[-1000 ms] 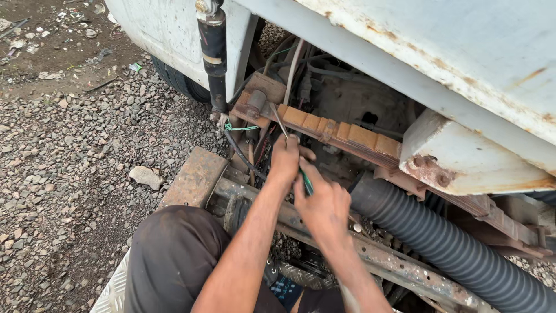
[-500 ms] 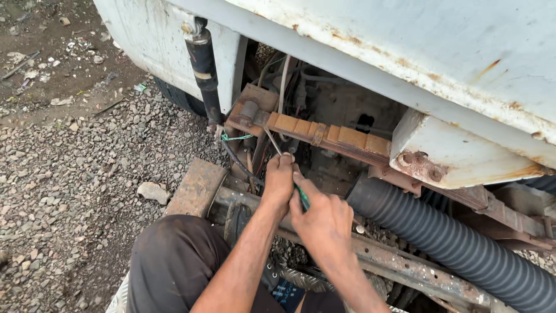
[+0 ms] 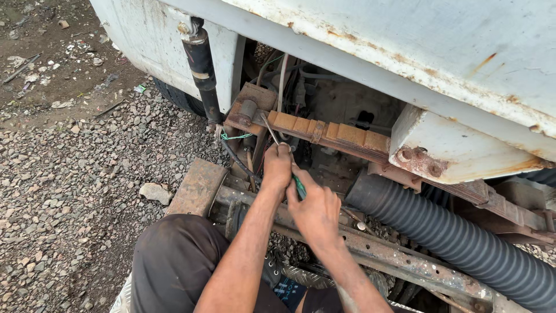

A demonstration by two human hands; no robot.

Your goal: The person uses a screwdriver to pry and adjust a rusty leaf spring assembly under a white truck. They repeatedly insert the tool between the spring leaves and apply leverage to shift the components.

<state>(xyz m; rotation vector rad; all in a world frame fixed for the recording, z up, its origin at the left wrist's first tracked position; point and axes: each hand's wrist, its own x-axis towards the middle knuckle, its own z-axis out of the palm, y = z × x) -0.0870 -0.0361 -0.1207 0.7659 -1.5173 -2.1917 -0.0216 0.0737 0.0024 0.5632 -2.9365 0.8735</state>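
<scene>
The left hand (image 3: 278,165) grips a thin metal rod (image 3: 268,128) under the rusty orange leaf spring (image 3: 324,132); the right hand (image 3: 317,210) closes on what seems a green-handled screwdriver (image 3: 299,186), just beside it.

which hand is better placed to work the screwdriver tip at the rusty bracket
Probably the left hand: it grips the screwdriver shaft high up, close to the rusty bracket. The right hand sits lower, on the green handle, farther from the tip.
</scene>
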